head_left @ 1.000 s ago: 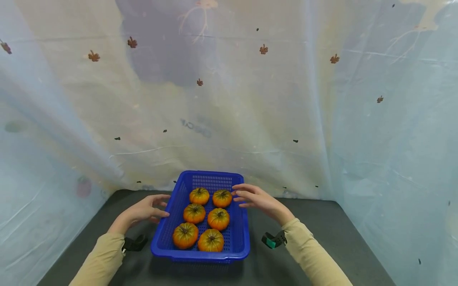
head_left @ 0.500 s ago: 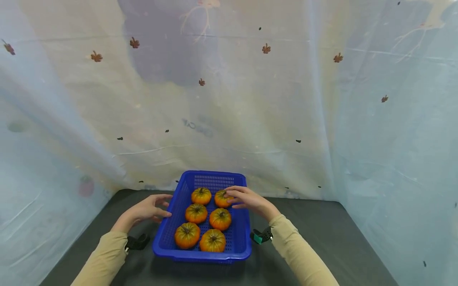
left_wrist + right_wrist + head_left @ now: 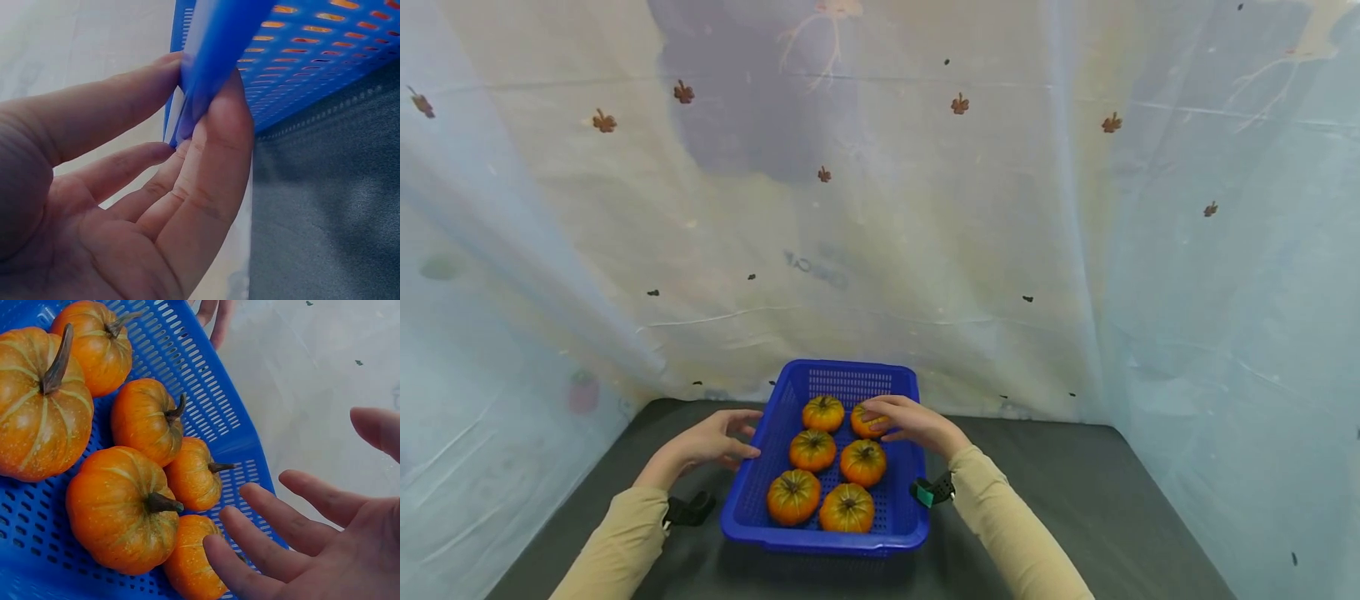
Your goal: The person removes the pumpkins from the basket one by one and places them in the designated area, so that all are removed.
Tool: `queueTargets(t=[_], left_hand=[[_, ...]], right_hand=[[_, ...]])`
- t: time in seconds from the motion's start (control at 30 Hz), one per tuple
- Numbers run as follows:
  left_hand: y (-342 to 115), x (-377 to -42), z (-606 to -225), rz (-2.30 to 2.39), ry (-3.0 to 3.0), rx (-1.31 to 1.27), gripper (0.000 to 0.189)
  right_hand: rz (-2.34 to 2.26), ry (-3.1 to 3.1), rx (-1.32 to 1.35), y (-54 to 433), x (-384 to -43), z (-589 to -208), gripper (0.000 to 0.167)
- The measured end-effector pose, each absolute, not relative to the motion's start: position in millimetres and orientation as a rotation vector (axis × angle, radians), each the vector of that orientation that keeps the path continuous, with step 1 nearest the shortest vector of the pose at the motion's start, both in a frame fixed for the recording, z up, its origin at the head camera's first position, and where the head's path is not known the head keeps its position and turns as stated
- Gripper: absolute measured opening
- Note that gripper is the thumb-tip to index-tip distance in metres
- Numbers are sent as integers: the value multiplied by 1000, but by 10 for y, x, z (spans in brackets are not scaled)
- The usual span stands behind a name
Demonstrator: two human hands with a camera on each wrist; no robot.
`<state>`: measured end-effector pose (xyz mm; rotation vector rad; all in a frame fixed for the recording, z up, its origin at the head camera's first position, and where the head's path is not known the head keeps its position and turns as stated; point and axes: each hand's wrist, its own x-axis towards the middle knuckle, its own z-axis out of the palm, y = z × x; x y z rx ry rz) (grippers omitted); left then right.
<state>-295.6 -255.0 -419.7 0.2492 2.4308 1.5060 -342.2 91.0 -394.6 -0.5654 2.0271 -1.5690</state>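
Observation:
A blue plastic basket (image 3: 826, 537) with slotted walls holds several small orange pumpkins (image 3: 862, 463) with brown stems. My left hand (image 3: 709, 442) is at the basket's left side; in the left wrist view, the thumb and fingers pinch its rim (image 3: 219, 56). Above the basket's far right part is my right hand (image 3: 917, 423), partly covering the far right pumpkin (image 3: 859, 422) in the head view. The right wrist view shows that hand's fingers (image 3: 269, 550) spread, holding nothing, close to the nearest pumpkin (image 3: 190, 559); whether they touch it I cannot tell.
The basket is over a dark grey table (image 3: 1037, 483). Behind and at both sides hangs a pale printed plastic sheet (image 3: 880, 250). Black straps (image 3: 688, 508) are on both wrists.
My right hand has moved left, from the basket's right rim to over the far right pumpkin. The left hand keeps its place at the rim, and the pumpkins lie as before.

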Motion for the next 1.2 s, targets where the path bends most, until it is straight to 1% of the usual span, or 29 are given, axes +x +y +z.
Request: queueTargets(t=[0.23, 0.5, 0.83, 1.07, 1.2], left_hand=[[-2558, -2954, -4186, 1506, 2434, 254, 76], [-2569, -2941, -4185, 1495, 2446, 238, 75], [-2572, -2963, -4179, 1507, 2412, 244, 76], [-2562, -2962, -4174, 1503, 2414, 246, 75], [-2557, -2962, -4185, 1503, 2412, 255, 76]], right_hand=[[-1541, 2046, -547, 847, -3457, -3976, 45], [-1539, 2019, -523, 754, -3455, -4053, 52], [-1501, 2113, -488, 675, -3475, -4115, 45], [-1419, 2177, -508, 663, -3506, -4167, 46], [-1398, 2179, -517, 665, -3501, -4184, 40]])
